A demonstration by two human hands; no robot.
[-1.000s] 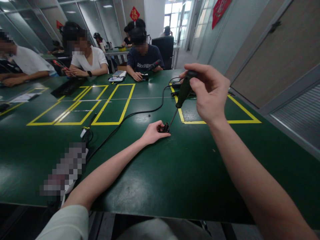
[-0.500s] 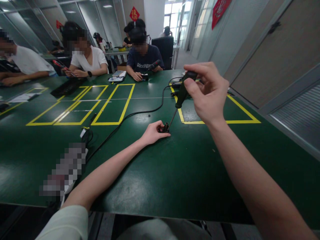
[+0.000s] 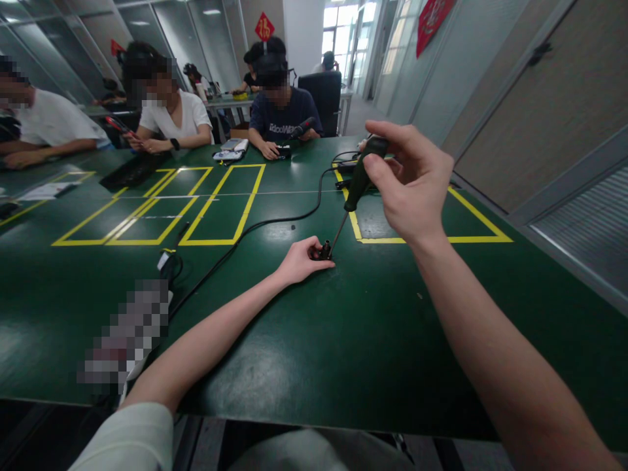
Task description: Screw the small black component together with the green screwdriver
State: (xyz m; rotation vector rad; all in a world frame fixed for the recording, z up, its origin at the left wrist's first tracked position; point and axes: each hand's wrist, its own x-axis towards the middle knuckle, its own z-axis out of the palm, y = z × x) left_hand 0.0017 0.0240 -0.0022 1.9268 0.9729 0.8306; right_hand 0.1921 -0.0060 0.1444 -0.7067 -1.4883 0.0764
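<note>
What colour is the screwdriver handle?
Dark green screwdriver handle, seen in the head view.

White print on navy T-shirt (image 3: 283, 111) of person across table: partly legible, looks like "RdooW…", rest cut off by arm and dark tool in front. Red diamond sign (image 3: 263, 27) on wall above and left of that T-shirt: one gold Chinese character, appears to be 福. Red banner (image 3: 430, 19) high on wall, right of T-shirt: no characters legible. Small red sign (image 3: 116, 47) far left of T-shirt, behind glass: too small to read. No other readable text, numbers or brands.
</note>
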